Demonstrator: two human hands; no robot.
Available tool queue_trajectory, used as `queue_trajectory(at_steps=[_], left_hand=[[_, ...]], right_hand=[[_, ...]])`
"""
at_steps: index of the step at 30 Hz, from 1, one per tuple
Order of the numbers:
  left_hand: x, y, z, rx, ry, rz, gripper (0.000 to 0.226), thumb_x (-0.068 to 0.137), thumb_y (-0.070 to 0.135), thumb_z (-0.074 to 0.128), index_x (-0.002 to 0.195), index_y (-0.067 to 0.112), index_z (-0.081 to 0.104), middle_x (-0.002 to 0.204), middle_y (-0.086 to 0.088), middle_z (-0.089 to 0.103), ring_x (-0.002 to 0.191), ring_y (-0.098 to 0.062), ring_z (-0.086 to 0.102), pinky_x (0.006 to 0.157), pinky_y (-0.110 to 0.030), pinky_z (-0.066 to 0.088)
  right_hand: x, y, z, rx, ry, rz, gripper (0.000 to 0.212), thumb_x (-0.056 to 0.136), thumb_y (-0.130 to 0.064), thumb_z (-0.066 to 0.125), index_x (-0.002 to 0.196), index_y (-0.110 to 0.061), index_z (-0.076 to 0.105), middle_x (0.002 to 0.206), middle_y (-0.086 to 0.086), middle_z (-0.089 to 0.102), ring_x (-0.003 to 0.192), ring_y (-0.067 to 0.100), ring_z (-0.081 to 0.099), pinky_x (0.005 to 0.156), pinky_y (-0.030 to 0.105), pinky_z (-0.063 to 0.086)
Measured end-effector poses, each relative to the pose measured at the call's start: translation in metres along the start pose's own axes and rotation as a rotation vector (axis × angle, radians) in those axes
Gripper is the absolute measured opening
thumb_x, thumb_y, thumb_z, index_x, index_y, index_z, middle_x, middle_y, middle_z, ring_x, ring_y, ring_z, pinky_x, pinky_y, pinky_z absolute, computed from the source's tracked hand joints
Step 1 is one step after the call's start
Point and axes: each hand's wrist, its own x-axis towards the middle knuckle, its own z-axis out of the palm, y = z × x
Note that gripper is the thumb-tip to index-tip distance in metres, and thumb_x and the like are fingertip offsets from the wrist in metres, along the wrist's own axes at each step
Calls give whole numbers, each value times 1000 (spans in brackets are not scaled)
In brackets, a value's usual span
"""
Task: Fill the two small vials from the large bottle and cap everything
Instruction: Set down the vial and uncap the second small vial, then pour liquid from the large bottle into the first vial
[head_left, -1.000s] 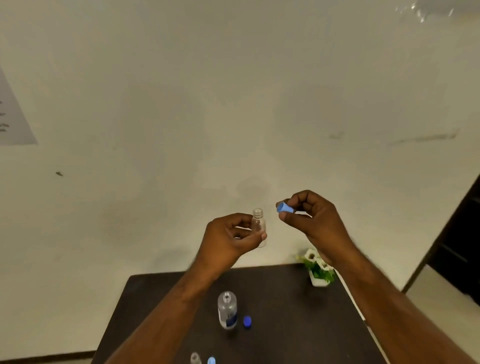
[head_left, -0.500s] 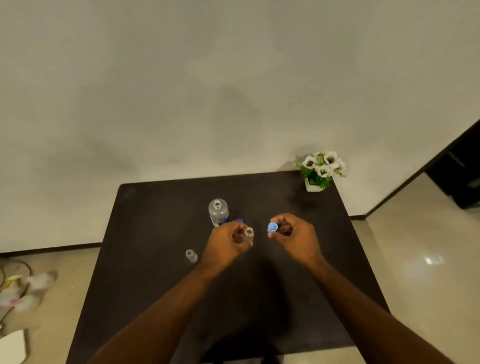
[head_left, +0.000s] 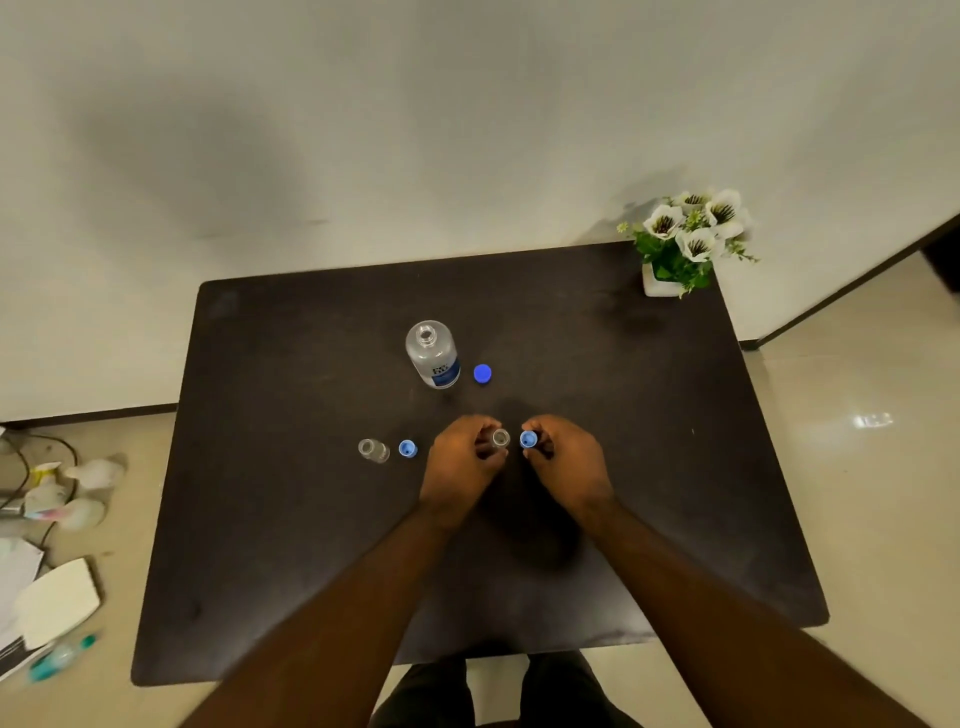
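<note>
My left hand (head_left: 462, 457) grips a small clear vial (head_left: 501, 438), uncapped, over the middle of the dark table (head_left: 291, 519). Just to its right, my right hand (head_left: 566, 462) pinches a light blue vial cap (head_left: 528, 439) with its hollow side up. The large clear bottle (head_left: 434, 353) stands open farther back, and its dark blue cap (head_left: 482, 373) lies beside it on the right. A second small vial (head_left: 373, 449) stands open to the left of my hands, with its light blue cap (head_left: 408, 448) next to it.
A white pot of flowers (head_left: 680, 244) sits on the table's far right corner. Papers, cables and clutter (head_left: 47, 519) lie on the floor to the left. The wall runs close behind the table.
The camera tilted down from the wall to the table. Both hands came down from chest height to just above the table, still holding the vial and cap close together.
</note>
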Motion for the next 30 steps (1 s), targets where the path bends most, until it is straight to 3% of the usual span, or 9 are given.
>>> queue_trajectory(at_steps=[8,13,17,21,26,30], left_hand=[[10,-19,7,50,-40,-58,34,86,13,80,116,23,67,111,7,69,102,-6,67,94,-26,57],[13,-24,10,54,-26,-58,29,86,13,79,111,23,68,106,9,69,96,-3,65,82,-10,49],[15,-26,11,51,-14,-30,26,85,11,78,107,21,70,104,7,70,97,-5,67,90,-24,58],[16,-29,12,51,-21,-32,27,85,13,79,109,21,69,106,6,70,99,-8,67,93,-30,58],[13,-30,9,-1,-19,-77,54,80,16,86,129,18,64,125,2,67,112,-10,67,100,-26,55],[-6,-31,-6,-59,27,-114,69,74,28,92,134,23,60,128,11,62,111,-3,63,98,-26,56]], right_hand=[[11,21,22,-21,20,-16,20,86,-12,73,103,-23,71,104,-10,70,96,6,62,89,23,49],[13,24,28,-40,-13,-13,21,88,-14,72,107,-24,71,110,-7,70,104,11,62,92,24,48],[13,24,30,-7,23,-32,25,85,-6,72,105,-21,72,108,-2,68,101,15,62,89,26,47],[14,24,31,4,24,-40,27,83,-3,71,105,-19,71,108,-1,67,101,18,63,90,31,51],[12,22,27,20,-17,-31,48,81,1,71,126,-14,66,126,3,64,116,21,61,102,39,50],[8,20,14,47,17,-23,55,80,5,66,129,-20,62,122,-6,61,103,7,58,95,33,55]])
